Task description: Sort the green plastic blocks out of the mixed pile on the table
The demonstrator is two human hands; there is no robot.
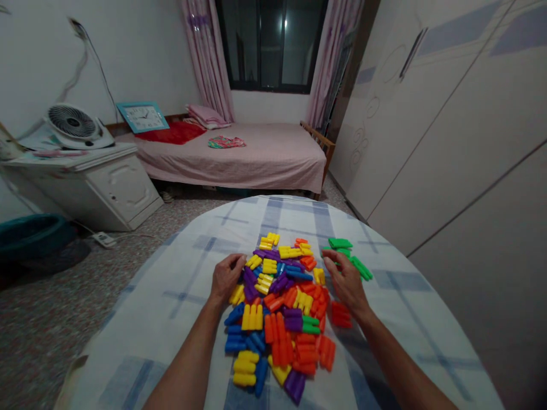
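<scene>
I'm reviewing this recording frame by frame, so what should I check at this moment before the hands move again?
Both hands in view: ok. The left hand and right hand are both over the heap of colored plastic building pieces.

Left hand empty: cannot tell. Its curled fingers could hide a piece.

Right hand empty: ok. Its fingers are spread, with nothing visibly held.

Green pieces all together: not ok. Some lie near the right hand, but others sit within the heap.

Pieces all on the checked cloth: ok. None shows beyond its edge.
</scene>
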